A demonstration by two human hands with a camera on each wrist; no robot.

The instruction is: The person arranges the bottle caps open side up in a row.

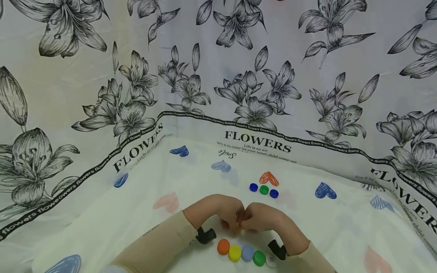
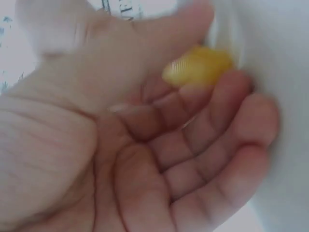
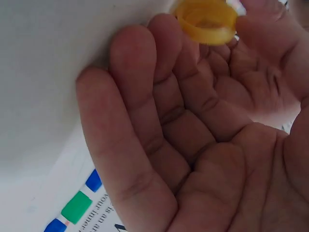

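My left hand and right hand meet fingertip to fingertip low over the cloth. Between them is a small amber-yellow bottle cap with a ridged side. In the left wrist view, thumb and forefinger pinch this cap, the other fingers curling below; the picture is blurred. The right wrist view has its hollow side showing, the cap pinched by the right thumb and forefinger. Just in front of the hands lies a curved row of caps: orange, yellow, light blue, green and clear.
Beyond the hands, a second short row has a blue cap, a green cap and another blue cap. A white cloth printed with hearts covers the surface. Flower-printed curtains stand behind and at the sides.
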